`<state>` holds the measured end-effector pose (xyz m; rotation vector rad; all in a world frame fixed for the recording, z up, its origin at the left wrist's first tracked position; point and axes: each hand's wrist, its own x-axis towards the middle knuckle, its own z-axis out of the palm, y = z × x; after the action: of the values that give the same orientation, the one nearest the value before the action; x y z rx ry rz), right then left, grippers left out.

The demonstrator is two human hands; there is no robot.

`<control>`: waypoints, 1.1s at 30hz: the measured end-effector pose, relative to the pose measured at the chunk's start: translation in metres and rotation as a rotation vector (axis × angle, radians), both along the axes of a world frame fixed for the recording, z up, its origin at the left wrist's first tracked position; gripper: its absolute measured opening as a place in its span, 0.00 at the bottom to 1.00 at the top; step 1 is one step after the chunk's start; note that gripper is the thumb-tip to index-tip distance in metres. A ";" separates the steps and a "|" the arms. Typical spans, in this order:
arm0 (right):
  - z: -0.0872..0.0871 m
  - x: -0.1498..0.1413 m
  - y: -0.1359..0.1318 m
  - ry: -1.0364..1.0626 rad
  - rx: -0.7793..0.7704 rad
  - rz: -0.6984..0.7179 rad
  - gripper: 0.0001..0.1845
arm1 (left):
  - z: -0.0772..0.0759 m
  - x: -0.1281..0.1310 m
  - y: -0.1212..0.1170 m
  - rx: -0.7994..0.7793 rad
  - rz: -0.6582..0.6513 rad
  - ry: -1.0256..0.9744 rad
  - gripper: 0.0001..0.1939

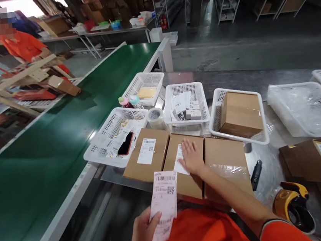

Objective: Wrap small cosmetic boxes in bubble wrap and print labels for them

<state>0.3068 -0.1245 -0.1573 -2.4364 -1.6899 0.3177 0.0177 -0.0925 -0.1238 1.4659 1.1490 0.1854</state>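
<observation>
Between the thumb and fingers of my left hand [144, 230] is a strip of shipping labels [164, 197] with barcodes and a QR code. My right hand [192, 156] lies flat, fingers spread, on the middle cardboard box [189, 185]. It partly covers a white label [180, 164] on that box. The left cardboard box [156, 136] bears a full label with a barcode. On the right, under my forearm, sits a third cardboard box [224, 152] with clear tape or film on top and no label in sight.
A green conveyor belt [71, 130] runs along the left, with a co-worker [27, 46] beyond it. White baskets [188, 123] line the table's back. A tape roll [156, 117], black cutter [256, 175], yellow-and-black tape dispenser [293, 206] and labelled boxes [301, 162] lie around.
</observation>
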 end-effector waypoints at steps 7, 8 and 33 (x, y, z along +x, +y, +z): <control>0.016 -0.044 -0.115 0.922 0.348 0.134 0.25 | 0.013 0.066 -0.015 0.058 -0.172 -0.119 0.28; 0.022 -0.037 -0.124 1.043 0.474 -0.085 0.25 | 0.014 0.075 -0.021 0.035 -0.213 -0.130 0.27; 0.000 0.115 -0.142 0.268 0.522 -0.608 0.09 | -0.051 0.136 -0.176 -0.617 0.031 -0.117 0.36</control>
<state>0.4215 -0.2662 -0.1573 -2.2316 -0.7425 0.0923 0.1532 -0.2689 -0.1749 0.8796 1.0134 -0.0625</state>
